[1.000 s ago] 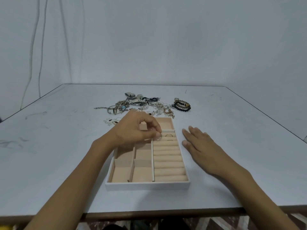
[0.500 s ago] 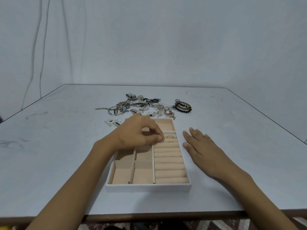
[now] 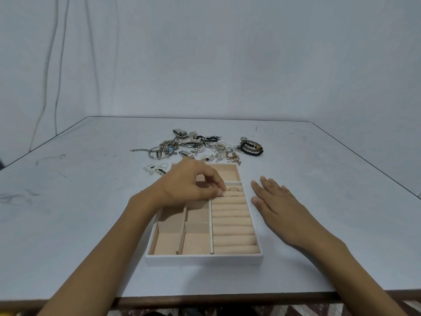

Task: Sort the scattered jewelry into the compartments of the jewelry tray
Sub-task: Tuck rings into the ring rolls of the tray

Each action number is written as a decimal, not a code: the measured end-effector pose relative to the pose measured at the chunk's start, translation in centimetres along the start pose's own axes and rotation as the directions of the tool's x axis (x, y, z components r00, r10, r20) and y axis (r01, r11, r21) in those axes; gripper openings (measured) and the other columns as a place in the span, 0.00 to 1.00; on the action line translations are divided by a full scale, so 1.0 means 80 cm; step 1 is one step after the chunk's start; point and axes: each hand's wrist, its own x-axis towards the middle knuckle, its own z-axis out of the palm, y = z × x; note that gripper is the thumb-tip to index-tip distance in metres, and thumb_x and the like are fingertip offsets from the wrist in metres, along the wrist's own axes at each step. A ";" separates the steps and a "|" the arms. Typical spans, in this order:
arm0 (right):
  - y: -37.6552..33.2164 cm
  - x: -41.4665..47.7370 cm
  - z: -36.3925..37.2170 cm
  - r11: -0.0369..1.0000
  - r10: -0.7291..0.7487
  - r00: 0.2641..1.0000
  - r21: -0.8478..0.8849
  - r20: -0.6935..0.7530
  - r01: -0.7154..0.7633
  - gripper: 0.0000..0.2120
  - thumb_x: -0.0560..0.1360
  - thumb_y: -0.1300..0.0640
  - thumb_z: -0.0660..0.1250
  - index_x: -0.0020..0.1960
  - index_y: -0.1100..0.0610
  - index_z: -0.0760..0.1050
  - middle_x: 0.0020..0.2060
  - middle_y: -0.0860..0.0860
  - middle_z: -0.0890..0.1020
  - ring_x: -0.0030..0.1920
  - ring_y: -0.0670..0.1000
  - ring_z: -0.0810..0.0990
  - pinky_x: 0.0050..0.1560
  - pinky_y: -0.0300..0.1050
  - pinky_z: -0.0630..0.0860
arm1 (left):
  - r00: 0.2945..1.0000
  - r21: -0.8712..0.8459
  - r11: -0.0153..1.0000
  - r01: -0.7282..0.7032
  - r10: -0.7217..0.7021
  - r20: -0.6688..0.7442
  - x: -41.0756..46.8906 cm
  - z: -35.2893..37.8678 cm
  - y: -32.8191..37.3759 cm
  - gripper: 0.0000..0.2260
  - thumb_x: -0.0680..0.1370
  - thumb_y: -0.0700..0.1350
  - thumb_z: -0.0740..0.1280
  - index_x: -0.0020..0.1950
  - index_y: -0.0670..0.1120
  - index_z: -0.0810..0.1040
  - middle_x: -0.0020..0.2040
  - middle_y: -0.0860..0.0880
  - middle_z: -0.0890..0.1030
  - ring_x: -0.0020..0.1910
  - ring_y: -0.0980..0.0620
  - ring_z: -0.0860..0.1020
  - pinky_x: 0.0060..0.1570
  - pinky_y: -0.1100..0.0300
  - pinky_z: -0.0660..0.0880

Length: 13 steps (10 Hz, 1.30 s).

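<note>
Left hand (image 3: pixel 191 185): fingers (image 3: pixel 219 192) pinched together on beige velvet ring rolls (image 3: pixel 231 222); cannot tell what they hold.
Thin gold ring (image 3: pixel 232 189): slotted just right of them.

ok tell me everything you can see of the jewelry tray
The jewelry tray is a shallow rectangle, white outside, lined in beige velvet-like fabric. Its left side holds square compartments, its right side ring rolls with one open compartment beyond them. It lies flat on the table, near the front edge. A gold ring sits in a far slot. The left hand reaches over it, curled fingers at the rolls.
</note>
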 end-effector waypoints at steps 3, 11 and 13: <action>0.000 -0.001 -0.001 1.000 -0.006 1.000 0.011 0.000 0.006 0.25 0.83 0.46 0.43 0.78 0.49 0.46 0.78 0.49 0.46 0.77 0.46 0.42 0.74 0.42 0.40 | 0.956 -0.029 0.998 0.063 -0.069 -0.284 0.000 -0.023 -0.023 0.03 0.73 0.44 0.73 0.44 0.51 0.84 0.42 0.56 0.84 0.42 0.59 0.79 0.44 0.71 0.71; -0.016 0.234 -0.059 0.931 0.044 0.973 0.363 -0.227 0.043 0.06 0.70 0.59 0.73 0.47 0.52 0.83 0.41 0.50 0.82 0.45 0.50 0.80 0.43 0.42 0.72 | 0.868 0.397 0.781 0.483 -0.367 -0.333 0.139 -0.011 -0.078 0.08 0.77 0.47 0.64 0.51 0.53 0.82 0.50 0.51 0.83 0.49 0.49 0.79 0.44 0.58 0.74; -0.039 0.251 -0.049 0.958 -0.036 0.986 0.276 -0.165 0.081 0.07 0.68 0.58 0.75 0.46 0.50 0.84 0.41 0.48 0.82 0.39 0.50 0.78 0.43 0.43 0.74 | 0.870 0.469 0.735 0.489 -0.370 -0.326 0.162 0.004 -0.096 0.09 0.75 0.52 0.67 0.53 0.54 0.81 0.53 0.49 0.82 0.53 0.47 0.79 0.48 0.55 0.74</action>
